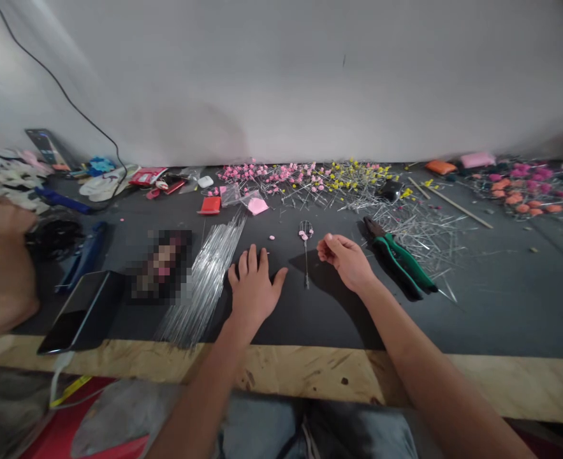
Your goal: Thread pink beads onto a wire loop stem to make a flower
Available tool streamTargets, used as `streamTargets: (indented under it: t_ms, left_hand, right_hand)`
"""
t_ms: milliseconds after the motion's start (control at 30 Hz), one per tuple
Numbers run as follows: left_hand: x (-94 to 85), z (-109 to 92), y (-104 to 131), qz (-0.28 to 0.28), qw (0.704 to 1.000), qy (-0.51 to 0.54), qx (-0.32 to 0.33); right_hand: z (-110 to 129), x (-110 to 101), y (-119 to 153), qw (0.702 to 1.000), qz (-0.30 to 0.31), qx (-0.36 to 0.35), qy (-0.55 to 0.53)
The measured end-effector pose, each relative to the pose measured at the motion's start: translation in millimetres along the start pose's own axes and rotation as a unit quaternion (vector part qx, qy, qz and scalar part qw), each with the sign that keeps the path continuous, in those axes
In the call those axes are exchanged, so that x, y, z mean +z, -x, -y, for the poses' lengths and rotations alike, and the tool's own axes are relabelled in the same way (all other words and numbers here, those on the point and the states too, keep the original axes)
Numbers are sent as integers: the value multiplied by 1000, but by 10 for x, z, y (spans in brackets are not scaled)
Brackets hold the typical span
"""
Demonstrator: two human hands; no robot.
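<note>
My left hand (255,284) lies palm down on the dark tabletop, fingers spread, beside a bundle of thin metal wires (204,280). A small pink lump (271,238) rests just beyond its fingertips. Between my hands lies a wire piece (306,258) with a looped head and pink bits (303,235) on it. To its right, my right hand (345,258) is raised a little with thumb and fingers pinched together. Whatever the pinch holds, if anything, is too small or hidden to make out. Green-handled pliers (400,258) lie right of that hand.
Pink-tipped wires (271,175) and yellow-tipped wires (358,173) are heaped along the wall. Loose wires (419,226) spread behind the pliers. A phone (73,312) stands at the left front, near another person's arm (4,268). An orange packet (440,167) sits at back right.
</note>
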State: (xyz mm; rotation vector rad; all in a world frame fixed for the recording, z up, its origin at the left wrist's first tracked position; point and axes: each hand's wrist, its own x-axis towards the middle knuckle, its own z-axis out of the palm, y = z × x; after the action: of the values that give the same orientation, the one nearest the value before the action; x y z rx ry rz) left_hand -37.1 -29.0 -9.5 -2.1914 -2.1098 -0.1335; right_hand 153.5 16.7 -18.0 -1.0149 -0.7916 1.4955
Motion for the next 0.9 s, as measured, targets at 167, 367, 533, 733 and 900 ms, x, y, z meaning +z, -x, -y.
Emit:
streamTargets:
  t_ms: [167, 367, 533, 733, 900]
  left_hand:
    - [9, 7, -30, -2, 1000, -4, 2]
    - [-17, 57, 207, 0, 1000, -5, 25]
    - [-26, 114, 334, 4, 999, -4, 53]
    - [-16, 120, 294, -7, 999, 0, 38]
    - [-5, 101, 189, -5, 1000, -4, 15]
  right_hand:
    - [-13, -5, -11, 1000, 0, -2, 1]
    - [-16, -3, -8, 1000, 7, -3, 7]
    - [-18, -3, -7, 1000, 4, -6, 11]
    - [-10, 4, 4, 1000, 8, -7, 16]
    - [-6, 8, 7, 1000, 14, -10, 17]
